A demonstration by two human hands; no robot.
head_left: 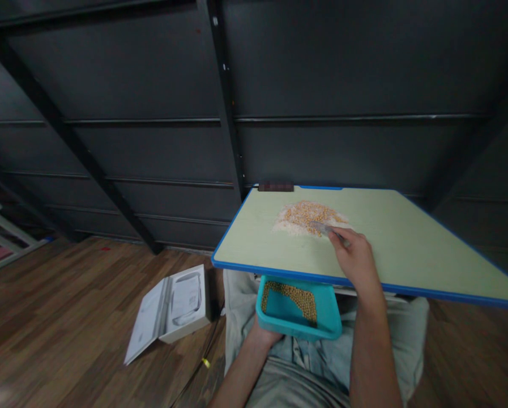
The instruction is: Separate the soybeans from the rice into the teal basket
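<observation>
My right hand is closed around the handle of a flat grey metal utensil, perhaps a spoon; its exact kind is unclear. The utensil's far end touches the near edge of a pile of yellow kernels. White rice-like grains lie mixed in and spread around that pile on the pale green tabletop. Below the table's near edge, my left hand supports a teal plastic tub over my lap, its fingers mostly hidden underneath. Inside the tub, small greenish-brown beans are gathered along the far side and middle.
The table has a raised blue edge and a dark brown block at its back left. An opened white box lies on the wooden floor at left, near a dark cable. Dark metal panels rise behind the table.
</observation>
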